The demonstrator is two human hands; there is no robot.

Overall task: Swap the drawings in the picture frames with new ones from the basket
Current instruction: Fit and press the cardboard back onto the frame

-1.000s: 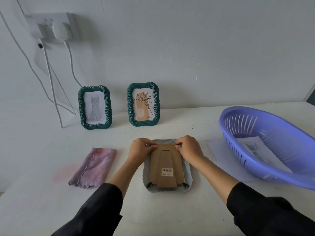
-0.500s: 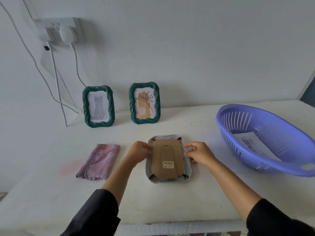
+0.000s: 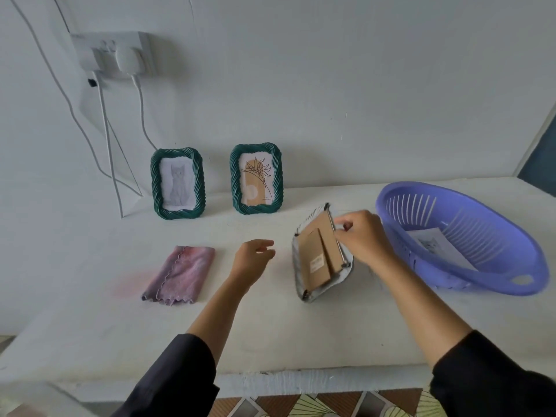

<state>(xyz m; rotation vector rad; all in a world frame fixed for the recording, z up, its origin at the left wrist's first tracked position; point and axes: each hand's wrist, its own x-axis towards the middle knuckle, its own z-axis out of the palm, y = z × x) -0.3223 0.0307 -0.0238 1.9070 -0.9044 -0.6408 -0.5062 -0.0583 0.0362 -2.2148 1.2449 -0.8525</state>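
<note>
A grey picture frame (image 3: 319, 257) with a brown cardboard back and fold-out stand is tilted up on its left edge at mid-table. My right hand (image 3: 362, 236) grips its raised right edge. My left hand (image 3: 252, 260) hovers to the left of it, fingers relaxed and holding nothing. Two green rope-edged frames stand against the wall: one with a cat drawing (image 3: 177, 183), one with a plant drawing (image 3: 256, 178). A purple basket (image 3: 469, 272) at the right holds a sheet with a cat drawing (image 3: 433, 245).
A pink folded cloth (image 3: 180, 275) lies at the left of the white table (image 3: 301, 332). White cables (image 3: 108, 145) hang from a wall socket (image 3: 112, 54) down behind the left frame. The table's front edge runs close below my forearms.
The grey frame lay flat, face down, with both hands on it. Now my right hand has tipped its right side up, and my left hand has let go and drawn off to the left.
</note>
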